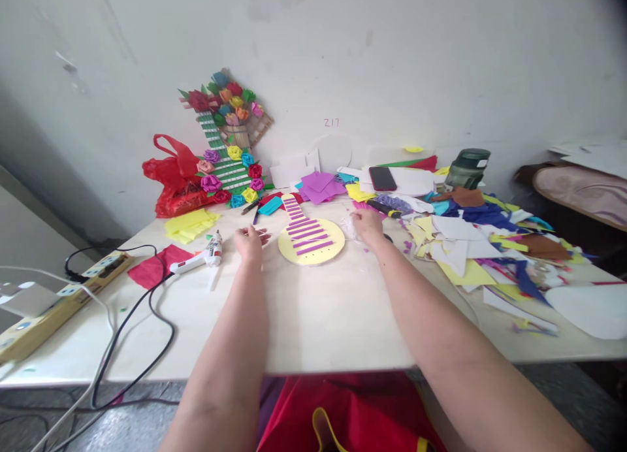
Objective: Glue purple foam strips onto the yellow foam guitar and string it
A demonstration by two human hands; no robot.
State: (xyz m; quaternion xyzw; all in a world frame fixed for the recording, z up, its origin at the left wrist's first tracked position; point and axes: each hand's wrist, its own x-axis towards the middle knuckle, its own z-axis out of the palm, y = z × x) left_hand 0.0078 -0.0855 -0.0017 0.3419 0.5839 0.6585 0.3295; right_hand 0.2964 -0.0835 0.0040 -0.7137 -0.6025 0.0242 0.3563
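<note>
A yellow guitar-shaped cutout (321,233) with purple strips across its neck and body lies flat on the table between my hands. My left hand (249,241) is just left of it, fingers loosely spread and nothing seen in them. On the other side, my right hand (367,226) has its fingers closed on a tangle of thin white thread (349,228). A white glue gun (198,257) rests on the table to the left of my left hand. Small dark dots mark the lower part of the yellow body.
A power strip (73,295) and black cable (169,331) run along the left. Behind stand a flower-decorated guitar craft (228,171) and a red plastic bag (179,177). Paper scraps (460,233), a phone (382,179) and a green bottle (467,169) occupy the right.
</note>
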